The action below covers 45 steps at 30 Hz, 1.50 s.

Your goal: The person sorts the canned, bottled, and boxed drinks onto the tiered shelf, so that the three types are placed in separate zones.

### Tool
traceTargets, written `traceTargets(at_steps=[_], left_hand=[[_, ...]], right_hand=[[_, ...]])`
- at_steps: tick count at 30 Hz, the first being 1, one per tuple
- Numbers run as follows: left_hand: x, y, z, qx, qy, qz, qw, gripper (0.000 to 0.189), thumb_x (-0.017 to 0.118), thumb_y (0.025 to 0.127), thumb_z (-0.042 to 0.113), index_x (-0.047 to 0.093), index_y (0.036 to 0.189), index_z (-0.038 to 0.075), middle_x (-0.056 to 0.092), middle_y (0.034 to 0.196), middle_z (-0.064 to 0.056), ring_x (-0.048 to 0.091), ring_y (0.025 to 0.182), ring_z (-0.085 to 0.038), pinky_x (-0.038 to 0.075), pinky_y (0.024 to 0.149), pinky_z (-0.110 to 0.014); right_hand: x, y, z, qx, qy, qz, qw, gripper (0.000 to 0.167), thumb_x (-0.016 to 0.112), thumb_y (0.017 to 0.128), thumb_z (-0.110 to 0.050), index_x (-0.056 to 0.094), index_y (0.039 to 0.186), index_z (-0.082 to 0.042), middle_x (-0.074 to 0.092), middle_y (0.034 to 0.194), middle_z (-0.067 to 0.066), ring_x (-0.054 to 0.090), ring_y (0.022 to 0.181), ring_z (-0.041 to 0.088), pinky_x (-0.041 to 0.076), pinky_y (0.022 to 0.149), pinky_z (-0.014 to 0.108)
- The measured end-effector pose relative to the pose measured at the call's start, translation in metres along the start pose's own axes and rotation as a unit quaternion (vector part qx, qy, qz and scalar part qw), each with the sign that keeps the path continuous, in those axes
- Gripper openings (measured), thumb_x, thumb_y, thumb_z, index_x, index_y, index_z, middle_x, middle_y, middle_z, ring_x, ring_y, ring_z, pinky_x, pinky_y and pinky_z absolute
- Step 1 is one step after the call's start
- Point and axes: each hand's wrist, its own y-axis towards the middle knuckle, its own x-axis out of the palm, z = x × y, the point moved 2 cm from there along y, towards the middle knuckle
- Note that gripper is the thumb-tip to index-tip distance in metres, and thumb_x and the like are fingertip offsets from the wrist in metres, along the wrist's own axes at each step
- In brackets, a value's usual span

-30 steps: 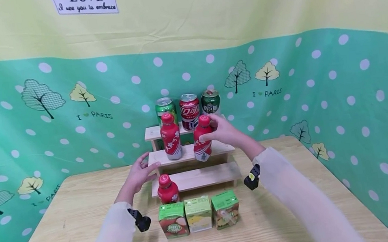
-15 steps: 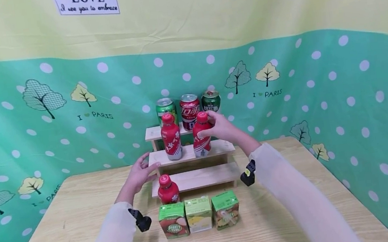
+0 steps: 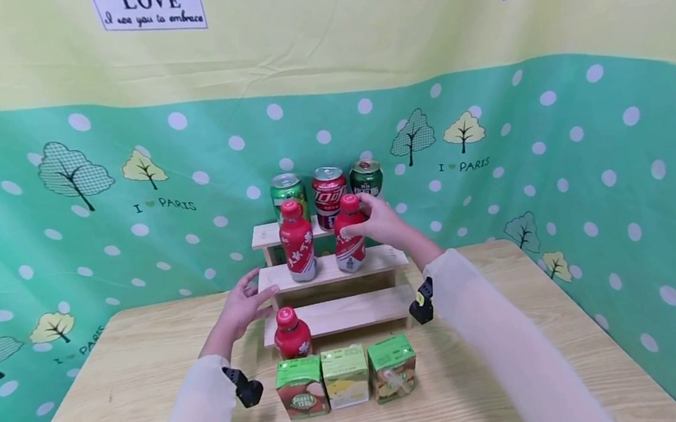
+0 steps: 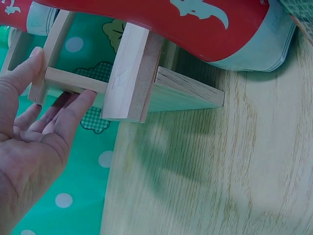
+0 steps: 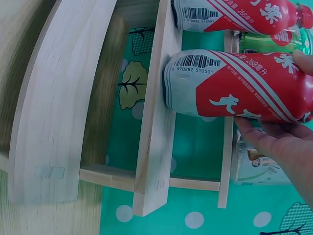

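A three-tier wooden stand is at the middle of the head view. My right hand grips a red bottle on the middle tier, its base at the board in the right wrist view. Left of it on that tier stands another red bottle. My left hand holds the stand's left side; in the left wrist view the thumb lies on the middle board's end and the fingers reach under the side rail. A third red bottle stands in front of the lowest tier.
On the top tier are a light green can, a red can and a dark green can. Three drink cartons, one brown and green, stand in a row on the table. A patterned cloth hangs behind.
The bottle in my right hand has gone from tilted to nearly upright, its base now back on the middle board. My left hand stays on the stand.
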Motion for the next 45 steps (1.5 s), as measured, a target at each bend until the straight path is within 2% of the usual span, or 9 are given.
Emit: traceTargets(at_steps=[11, 18, 24, 29, 45], left_hand=[[0.002, -0.003, 0.004, -0.002, 0.0, -0.001, 1.0, 0.081, 0.061, 0.091, 0.023, 0.007, 0.152, 0.016, 0.003, 0.153, -0.031, 0.025, 0.137, -0.047, 0.045, 0.1, -0.049], [0.002, -0.001, 0.0, -0.004, 0.002, 0.005, 1.0, 0.082, 0.061, 0.091, 0.025, 0.007, 0.152, 0.018, 0.002, 0.153, -0.03, 0.025, 0.137, -0.046, 0.045, 0.101, -0.048], [0.002, -0.002, 0.002, -0.003, 0.004, 0.003, 1.0, 0.082, 0.061, 0.091, 0.025, 0.007, 0.152, 0.018, 0.003, 0.153, -0.03, 0.027, 0.137, -0.046, 0.045, 0.1, -0.048], [0.001, -0.002, 0.002, -0.003, 0.004, 0.004, 1.0, 0.083, 0.062, 0.091, 0.026, 0.007, 0.152, 0.018, 0.003, 0.153, -0.03, 0.027, 0.136, -0.046, 0.045, 0.101, -0.048], [0.001, -0.002, 0.001, 0.0, 0.004, 0.0, 1.0, 0.081, 0.061, 0.091, 0.025, 0.007, 0.152, 0.018, 0.004, 0.154, -0.029, 0.027, 0.136, -0.046, 0.044, 0.101, -0.049]], right_hand=[[0.006, 0.001, 0.003, -0.013, 0.039, 0.023, 0.9989, 0.058, 0.073, 0.081, -0.02, 0.045, 0.131, -0.01, 0.054, 0.127, 0.012, 0.052, 0.119, 0.027, 0.047, 0.103, 0.042], [0.013, 0.002, 0.013, -0.017, 0.039, 0.043, 0.9982, 0.068, 0.073, 0.081, -0.025, 0.038, 0.138, -0.014, 0.048, 0.133, 0.011, 0.048, 0.122, 0.027, 0.047, 0.103, 0.042], [0.015, -0.003, 0.017, -0.024, 0.053, 0.069, 0.9959, 0.066, 0.075, 0.079, -0.026, 0.04, 0.135, -0.017, 0.048, 0.132, 0.009, 0.047, 0.122, 0.026, 0.047, 0.102, 0.042], [0.016, -0.002, 0.019, -0.014, 0.042, 0.084, 0.9955, 0.065, 0.077, 0.077, -0.03, 0.044, 0.132, -0.018, 0.051, 0.128, 0.006, 0.049, 0.119, 0.023, 0.05, 0.098, 0.041], [0.017, -0.001, 0.018, -0.019, 0.039, 0.066, 0.9969, 0.066, 0.073, 0.081, -0.028, 0.042, 0.138, -0.018, 0.049, 0.131, 0.008, 0.049, 0.12, 0.025, 0.05, 0.1, 0.041]])
